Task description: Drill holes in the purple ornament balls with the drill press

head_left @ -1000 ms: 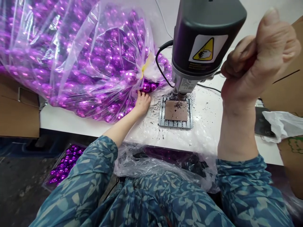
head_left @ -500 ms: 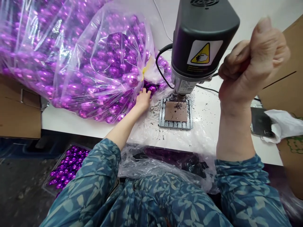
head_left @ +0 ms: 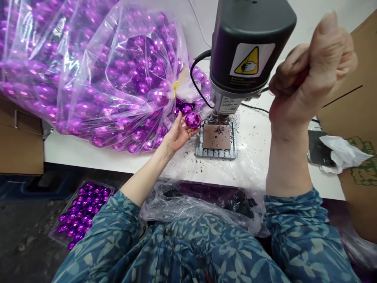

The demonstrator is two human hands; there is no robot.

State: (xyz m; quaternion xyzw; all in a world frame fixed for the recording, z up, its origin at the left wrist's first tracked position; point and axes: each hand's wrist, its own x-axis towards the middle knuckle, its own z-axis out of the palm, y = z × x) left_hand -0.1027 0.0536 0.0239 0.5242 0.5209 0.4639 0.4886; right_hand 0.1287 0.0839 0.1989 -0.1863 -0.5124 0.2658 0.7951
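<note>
A shiny purple faceted ball (head_left: 193, 120) rests in the fingers of my left hand (head_left: 180, 134), palm turned up, just left of the drill press base. My right hand (head_left: 318, 65) is closed in a fist around the drill press handle (head_left: 301, 78), of which only a bit of dark red shows. The black drill press (head_left: 250, 47) stands in front of me with a hand-warning label. Under its chuck (head_left: 221, 115), a brown plate (head_left: 216, 137) with a small hole lies on the slotted metal base (head_left: 216, 154), dusted with dark shavings.
A big clear bag (head_left: 97, 78) of purple balls, tied with yellow, fills the left of the white table (head_left: 85, 157). Below left is a clear tray (head_left: 53, 236) of purple balls. A phone (head_left: 319, 148), crumpled tissue (head_left: 344, 151) and cardboard box (head_left: 357, 110) are at right.
My left hand has drawn back from the bag's mouth, turned palm up, and now holds a purple ball near the press base. My right hand stays closed on the handle.
</note>
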